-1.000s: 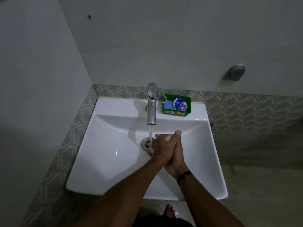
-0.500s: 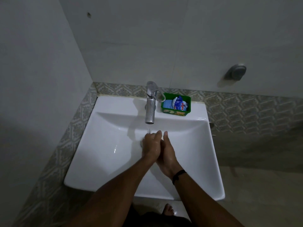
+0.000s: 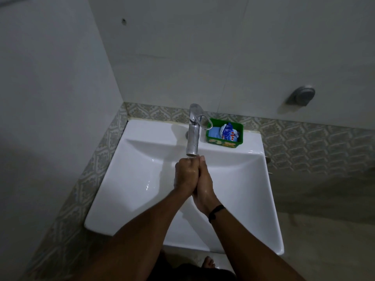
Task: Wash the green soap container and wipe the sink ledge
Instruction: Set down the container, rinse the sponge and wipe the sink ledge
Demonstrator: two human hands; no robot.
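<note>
The green soap container stands on the white sink's back ledge, just right of the chrome tap. It holds a blue bar and a crumpled blue-and-white wrapper. My left hand and my right hand are pressed palm to palm over the basin, fingertips right under the tap's spout. Both hands look wet and hold nothing that I can see. A dark band sits on my right wrist.
The white basin fills the corner between a plain left wall and a patterned tile band. A round grey wall fitting is up on the right. A bare foot shows on the floor below the sink's front edge.
My joined hands have slid forward and up towards the spout while rubbing together. The container has not moved.
</note>
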